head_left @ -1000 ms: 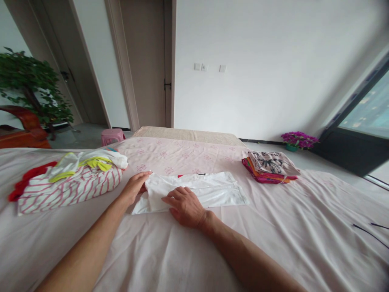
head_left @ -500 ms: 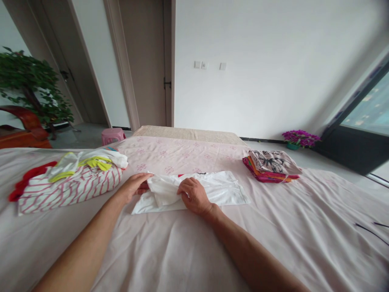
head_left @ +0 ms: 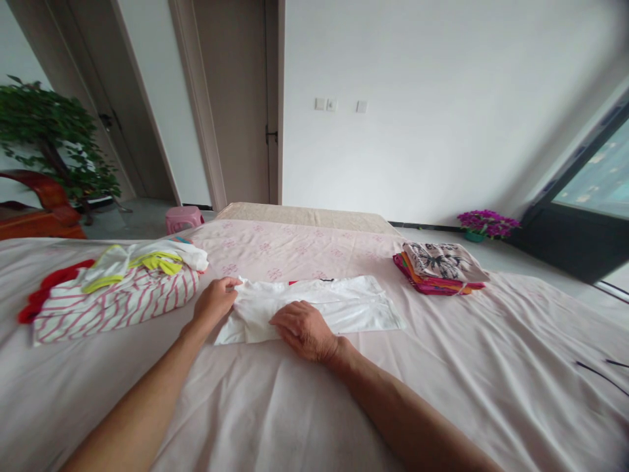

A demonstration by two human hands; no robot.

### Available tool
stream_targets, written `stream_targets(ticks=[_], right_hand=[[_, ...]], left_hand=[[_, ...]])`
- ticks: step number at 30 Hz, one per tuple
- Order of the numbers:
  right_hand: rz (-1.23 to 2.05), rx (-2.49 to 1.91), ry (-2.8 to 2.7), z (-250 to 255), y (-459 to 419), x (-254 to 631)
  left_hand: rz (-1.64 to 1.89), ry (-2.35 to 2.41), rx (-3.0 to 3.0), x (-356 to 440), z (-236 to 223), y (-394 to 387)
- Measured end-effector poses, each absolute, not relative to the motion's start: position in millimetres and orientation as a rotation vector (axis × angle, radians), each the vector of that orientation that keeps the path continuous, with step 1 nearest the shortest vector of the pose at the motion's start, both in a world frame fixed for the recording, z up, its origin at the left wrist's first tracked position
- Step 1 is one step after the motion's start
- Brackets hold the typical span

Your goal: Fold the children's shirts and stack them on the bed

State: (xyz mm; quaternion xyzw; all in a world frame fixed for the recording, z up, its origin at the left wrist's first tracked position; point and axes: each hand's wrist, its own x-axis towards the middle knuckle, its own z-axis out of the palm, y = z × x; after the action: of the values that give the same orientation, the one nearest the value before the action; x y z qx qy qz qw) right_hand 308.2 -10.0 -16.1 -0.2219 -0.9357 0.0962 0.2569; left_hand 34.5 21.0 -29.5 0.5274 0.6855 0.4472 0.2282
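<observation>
A white shirt [head_left: 348, 308] lies folded into a wide strip across the bedspread in front of me, a bit of red and black print showing at its far edge. My left hand [head_left: 216, 301] pinches its far left corner between thumb and fingers. On the left half of the cloth rests my right hand [head_left: 305, 330], palm down, fingers lying along the fabric and pointing left; the fingertips are partly hidden.
On the left is a loose heap with a striped garment [head_left: 118, 305] and a white-and-yellow garment [head_left: 160, 261]. A stack of folded clothes [head_left: 442, 265] sits to the right. Beyond the pink bedspread [head_left: 280, 393] stand a pink stool [head_left: 183, 218] and purple flowers [head_left: 489, 223].
My right hand has moved left and toward me, its fingers going from curled on a fold to lying on the cloth. The raised fold at the left now lies flatter.
</observation>
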Motion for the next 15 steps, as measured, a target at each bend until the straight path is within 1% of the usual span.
stream_targets(ticks=[2, 3, 7, 11, 15], right_hand=[[0.210, -0.692, -2.469, -18.6, -7.8, 309.6], [0.202, -0.712, -2.465, -19.8, -6.9, 310.3], [0.252, -0.747, -2.502, -22.1, -3.8, 311.8], [0.177, -0.937, -2.351, -20.2, 3.3, 311.0], [0.052, -1.122, -2.371, -27.1, 17.0, 313.3]], left_hand=[[1.220, 2.064, 1.735, 44.1, -22.6, 16.9], [1.236, 2.063, 1.850, 51.2, -19.4, 14.7], [1.280, 1.678, 2.010, 86.5, -18.3, 9.0], [1.179, 1.478, 1.948, 108.5, -38.0, 12.0], [0.988, 1.630, 2.223, 108.1, -60.4, 17.4]])
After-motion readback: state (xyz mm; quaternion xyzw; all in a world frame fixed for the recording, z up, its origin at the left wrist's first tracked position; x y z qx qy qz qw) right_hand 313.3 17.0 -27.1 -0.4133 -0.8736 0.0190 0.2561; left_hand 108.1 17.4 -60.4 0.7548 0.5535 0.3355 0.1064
